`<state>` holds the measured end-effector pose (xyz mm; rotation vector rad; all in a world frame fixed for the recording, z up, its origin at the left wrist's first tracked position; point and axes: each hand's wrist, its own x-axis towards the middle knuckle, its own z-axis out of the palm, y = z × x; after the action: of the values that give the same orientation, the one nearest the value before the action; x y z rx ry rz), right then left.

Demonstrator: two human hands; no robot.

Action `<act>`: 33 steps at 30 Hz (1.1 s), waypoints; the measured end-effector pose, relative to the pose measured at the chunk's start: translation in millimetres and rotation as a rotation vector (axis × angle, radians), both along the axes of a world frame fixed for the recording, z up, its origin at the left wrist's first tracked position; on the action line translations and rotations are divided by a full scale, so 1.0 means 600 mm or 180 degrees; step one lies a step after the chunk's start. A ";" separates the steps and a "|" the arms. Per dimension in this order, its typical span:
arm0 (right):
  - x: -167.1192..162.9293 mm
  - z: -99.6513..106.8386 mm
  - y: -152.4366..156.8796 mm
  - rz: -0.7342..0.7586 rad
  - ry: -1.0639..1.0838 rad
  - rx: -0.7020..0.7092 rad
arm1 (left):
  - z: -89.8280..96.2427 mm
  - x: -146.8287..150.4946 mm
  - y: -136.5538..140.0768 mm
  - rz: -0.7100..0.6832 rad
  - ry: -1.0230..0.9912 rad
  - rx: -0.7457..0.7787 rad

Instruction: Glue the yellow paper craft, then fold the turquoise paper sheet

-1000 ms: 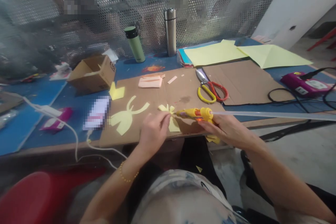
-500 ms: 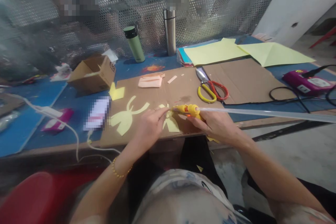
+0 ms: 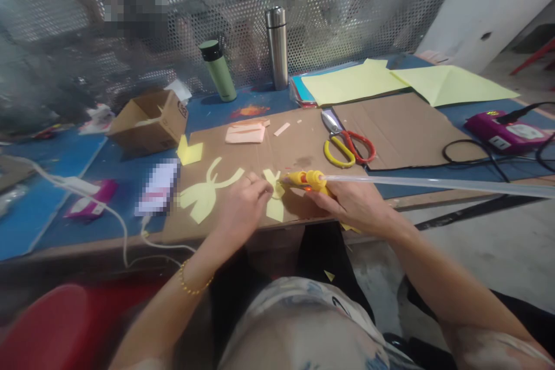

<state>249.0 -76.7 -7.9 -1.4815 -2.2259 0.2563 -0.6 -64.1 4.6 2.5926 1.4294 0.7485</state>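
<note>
My right hand (image 3: 353,202) is wrapped round a yellow hot glue gun (image 3: 310,180), with a long clear glue stick (image 3: 416,184) running out of its back to the right. The gun's nozzle points left, at the middle of a small yellow paper bow cut-out (image 3: 274,208). My left hand (image 3: 245,205) has its fingers curled together at the left edge of that cut-out, pinching it; the fingertips are partly hidden. Left of this hand, a larger yellow paper bow with curling strips (image 3: 202,196) lies flat on the cardboard sheet (image 3: 299,153).
Scissors (image 3: 342,147) with one yellow and one red handle lie behind the glue gun. Farther back stand a green bottle (image 3: 219,72), a steel flask (image 3: 277,49) and a cardboard box (image 3: 150,124). Yellow sheets (image 3: 355,82) and a purple power socket (image 3: 505,130) are at the right.
My left fingers have drawn back a little to the left and curled. The small paper bow shows more of its middle and looks narrower. The glue gun stays nearly in place.
</note>
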 end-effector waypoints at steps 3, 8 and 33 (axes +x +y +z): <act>0.000 0.002 0.004 0.0078 -0.0025 0.0078 | -0.017 -0.001 -0.003 0.0028 -0.0029 0.0002; 0.000 0.006 0.009 0.0289 -0.0041 0.0126 | -0.030 0.000 -0.003 0.0081 0.0074 0.0170; 0.001 0.002 0.011 0.0157 -0.0302 0.0014 | -0.030 -0.003 -0.011 0.0030 -0.0166 -0.0172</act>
<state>249.7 -70.1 -6.9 -1.4660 -2.3386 0.2003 -2.6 -70.9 -13.3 2.5091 1.4277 0.7620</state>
